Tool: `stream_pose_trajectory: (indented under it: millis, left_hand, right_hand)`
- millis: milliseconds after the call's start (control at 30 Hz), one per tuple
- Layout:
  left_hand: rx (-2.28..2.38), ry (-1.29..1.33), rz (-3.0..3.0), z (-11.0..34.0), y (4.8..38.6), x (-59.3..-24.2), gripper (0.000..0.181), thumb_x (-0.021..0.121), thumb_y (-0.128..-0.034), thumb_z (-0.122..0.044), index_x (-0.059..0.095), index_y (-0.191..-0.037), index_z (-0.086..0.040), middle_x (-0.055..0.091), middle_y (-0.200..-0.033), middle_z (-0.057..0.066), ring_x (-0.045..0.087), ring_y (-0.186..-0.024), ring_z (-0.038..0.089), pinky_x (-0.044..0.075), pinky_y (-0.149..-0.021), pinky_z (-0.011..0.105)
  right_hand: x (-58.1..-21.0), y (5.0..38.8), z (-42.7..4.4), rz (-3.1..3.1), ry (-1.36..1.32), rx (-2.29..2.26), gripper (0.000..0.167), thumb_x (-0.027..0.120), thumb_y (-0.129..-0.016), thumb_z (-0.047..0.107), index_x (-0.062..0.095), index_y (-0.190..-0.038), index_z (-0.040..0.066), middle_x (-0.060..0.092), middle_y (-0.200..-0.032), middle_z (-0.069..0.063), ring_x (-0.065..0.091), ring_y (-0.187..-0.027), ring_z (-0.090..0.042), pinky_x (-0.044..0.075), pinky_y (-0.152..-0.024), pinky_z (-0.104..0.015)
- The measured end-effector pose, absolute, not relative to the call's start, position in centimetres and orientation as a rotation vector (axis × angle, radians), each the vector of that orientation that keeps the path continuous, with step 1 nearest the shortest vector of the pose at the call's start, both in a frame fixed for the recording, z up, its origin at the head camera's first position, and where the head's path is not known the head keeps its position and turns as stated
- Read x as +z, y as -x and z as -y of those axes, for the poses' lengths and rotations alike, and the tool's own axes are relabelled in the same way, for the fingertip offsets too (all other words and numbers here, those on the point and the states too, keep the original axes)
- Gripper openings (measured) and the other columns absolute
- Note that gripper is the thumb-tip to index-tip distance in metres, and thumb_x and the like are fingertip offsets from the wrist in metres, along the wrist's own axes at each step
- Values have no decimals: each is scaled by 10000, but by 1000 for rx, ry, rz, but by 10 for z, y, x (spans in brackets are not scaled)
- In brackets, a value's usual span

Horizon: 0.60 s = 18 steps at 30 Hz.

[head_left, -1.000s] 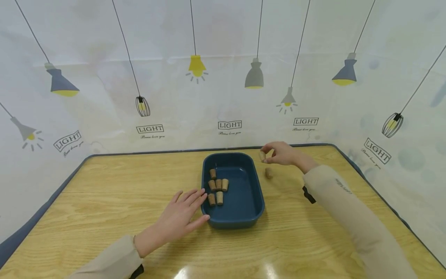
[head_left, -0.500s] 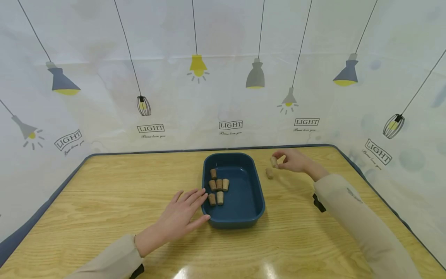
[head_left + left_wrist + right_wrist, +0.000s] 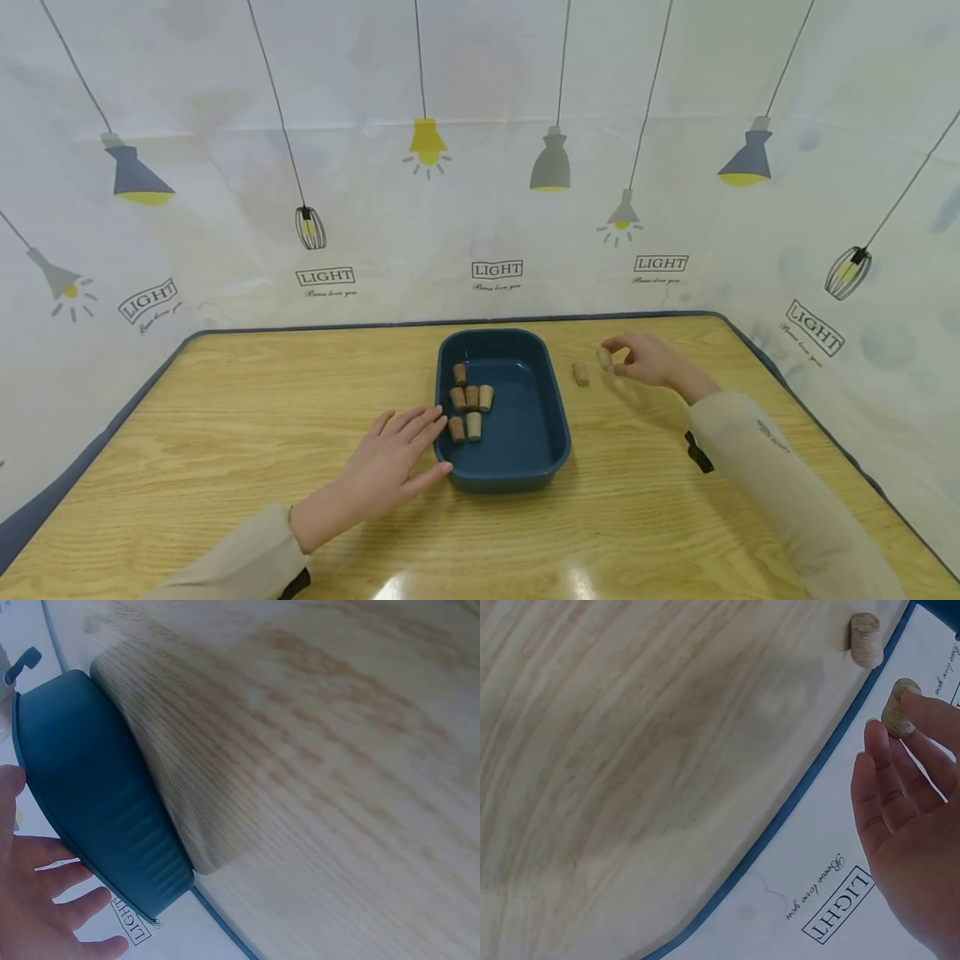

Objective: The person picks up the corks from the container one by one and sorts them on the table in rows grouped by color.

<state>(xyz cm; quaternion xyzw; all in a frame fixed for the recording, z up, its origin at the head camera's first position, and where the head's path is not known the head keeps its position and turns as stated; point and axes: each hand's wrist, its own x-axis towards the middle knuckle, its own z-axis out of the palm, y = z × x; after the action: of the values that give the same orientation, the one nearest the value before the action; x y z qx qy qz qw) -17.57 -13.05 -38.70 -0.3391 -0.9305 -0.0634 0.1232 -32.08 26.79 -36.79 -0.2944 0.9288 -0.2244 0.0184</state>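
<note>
My right hand (image 3: 647,360) pinches a pale cork stopper (image 3: 604,359) between thumb and fingers, above the table right of the blue tray (image 3: 557,433). The right wrist view shows that held cork (image 3: 898,712) at the fingertips. Another pale cork (image 3: 581,373) lies on the table between the tray and my right hand. Inside the tray, along its left side, stand several corks, some brown (image 3: 457,430), some lighter (image 3: 474,427). With fingers spread, my left hand (image 3: 386,467) rests on the tray's left rim; the left wrist view shows its thumb and fingers at the rim (image 3: 56,825).
The wooden table (image 3: 285,400) stretches out on both sides of the tray. Behind it and at both sides rises a white backdrop (image 3: 390,217) printed with hanging lamps. A dark blue edging (image 3: 315,327) runs where table and backdrop meet.
My right hand has moved right and slightly toward me with its cork, away from the tray, passing the cork on the table. The left hand and tray have stayed put.
</note>
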Motion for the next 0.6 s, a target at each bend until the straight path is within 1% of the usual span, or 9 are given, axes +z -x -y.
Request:
stream_pose_trajectory:
  millis: [100,167,400,600]
  left_hand:
    - [-183,990,2713,130,175,-387,625,394,-888,-520,442,-1307,-59,380,-1346,80,351,-1201,268,244,-952,510]
    - [-181,990,2717,130,175,-387,631,389,-886,-526,441,-1308,-59,378,-1347,82,348,-1204,271,240,-953,512]
    - [-197,993,2701,130,175,-388,625,398,-887,-518,448,-1302,-54,387,-1340,88,358,-1195,273,248,-945,518]
    - [-201,996,2693,130,175,-387,614,406,-889,-506,449,-1301,-54,386,-1341,84,362,-1192,270,253,-941,518]
  right_hand:
    - [-373,320,-271,-2874,897,-718,396,581,-827,21,473,-1180,-121,515,-1091,-270,542,-889,-382,455,-727,-430]
    - [-376,320,-273,-2883,880,-715,402,579,-827,25,468,-1185,-123,512,-1097,-271,544,-890,-377,455,-731,-431]
    - [-385,320,-273,-2915,872,-679,389,579,-821,33,483,-1163,-127,527,-1079,-264,567,-814,-314,460,-699,-419]
    - [-397,321,-274,-2931,834,-699,377,572,-824,32,490,-1160,-118,522,-1084,-263,561,-792,-287,460,-684,-407]
